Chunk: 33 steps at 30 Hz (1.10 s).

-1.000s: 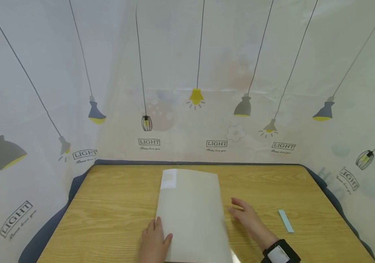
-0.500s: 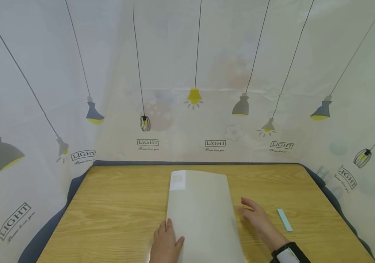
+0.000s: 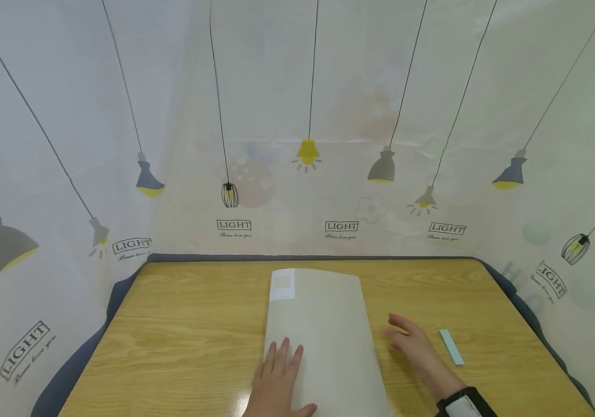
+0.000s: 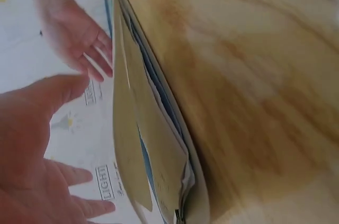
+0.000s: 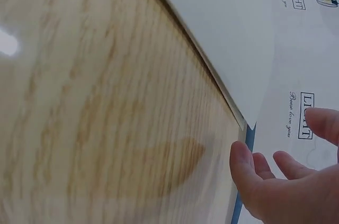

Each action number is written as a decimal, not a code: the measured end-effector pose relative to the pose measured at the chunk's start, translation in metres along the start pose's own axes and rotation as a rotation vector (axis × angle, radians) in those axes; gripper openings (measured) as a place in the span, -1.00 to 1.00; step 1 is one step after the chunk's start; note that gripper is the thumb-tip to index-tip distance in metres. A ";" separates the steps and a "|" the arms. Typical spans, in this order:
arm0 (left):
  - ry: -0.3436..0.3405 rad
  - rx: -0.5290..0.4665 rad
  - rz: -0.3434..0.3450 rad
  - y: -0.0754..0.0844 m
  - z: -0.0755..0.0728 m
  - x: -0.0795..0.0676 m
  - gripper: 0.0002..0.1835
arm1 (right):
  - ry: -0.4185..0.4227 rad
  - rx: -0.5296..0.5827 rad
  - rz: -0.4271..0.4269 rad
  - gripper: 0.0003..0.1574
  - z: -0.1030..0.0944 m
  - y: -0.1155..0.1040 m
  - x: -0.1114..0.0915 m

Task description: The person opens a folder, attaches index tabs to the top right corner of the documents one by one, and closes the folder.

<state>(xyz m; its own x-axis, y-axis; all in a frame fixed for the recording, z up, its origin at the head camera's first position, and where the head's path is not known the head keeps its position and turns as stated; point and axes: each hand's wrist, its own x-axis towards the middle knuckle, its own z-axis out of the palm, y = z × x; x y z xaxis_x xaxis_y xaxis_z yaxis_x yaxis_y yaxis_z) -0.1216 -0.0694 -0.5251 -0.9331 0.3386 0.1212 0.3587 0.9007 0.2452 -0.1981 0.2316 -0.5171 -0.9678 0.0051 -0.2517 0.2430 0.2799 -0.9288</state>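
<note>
Best, probably, to press lightly with the left hand [image 3: 276,381], wide-fingered over the near left of the pale folder [image 3: 325,327] mid-table [image 3: 193,313], and steady its right edge with the right hand [image 3: 416,346], loose-fingered and empty near that side.

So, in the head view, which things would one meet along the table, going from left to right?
Booklet → right hand → blue strip. The left hand overlaps the booklet, so it is left out.
</note>
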 end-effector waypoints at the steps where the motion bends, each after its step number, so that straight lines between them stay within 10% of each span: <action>1: -0.008 0.046 0.036 0.000 0.001 0.000 0.06 | -0.002 -0.009 -0.004 -0.30 0.000 0.000 0.000; 9: 0.061 0.278 0.254 -0.003 0.018 0.006 0.04 | 0.031 -0.354 -0.183 -0.35 -0.003 0.008 -0.002; 19: 0.133 0.350 0.297 -0.002 0.021 0.006 -0.01 | 0.001 -0.359 -0.201 -0.34 -0.004 0.005 -0.008; 26: 0.098 0.291 0.260 0.000 0.013 0.000 -0.10 | 0.021 -0.374 -0.209 -0.36 -0.004 0.004 -0.007; 33: 0.309 0.098 0.248 -0.002 0.016 -0.004 -0.13 | 0.035 -0.372 -0.240 -0.47 0.002 0.008 -0.005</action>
<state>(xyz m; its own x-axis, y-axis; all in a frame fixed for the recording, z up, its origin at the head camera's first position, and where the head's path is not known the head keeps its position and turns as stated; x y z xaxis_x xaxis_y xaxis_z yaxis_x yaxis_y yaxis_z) -0.1188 -0.0682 -0.5412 -0.7617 0.4643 0.4519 0.5534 0.8289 0.0814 -0.1914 0.2320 -0.5236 -0.9971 -0.0713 -0.0252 -0.0230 0.6036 -0.7970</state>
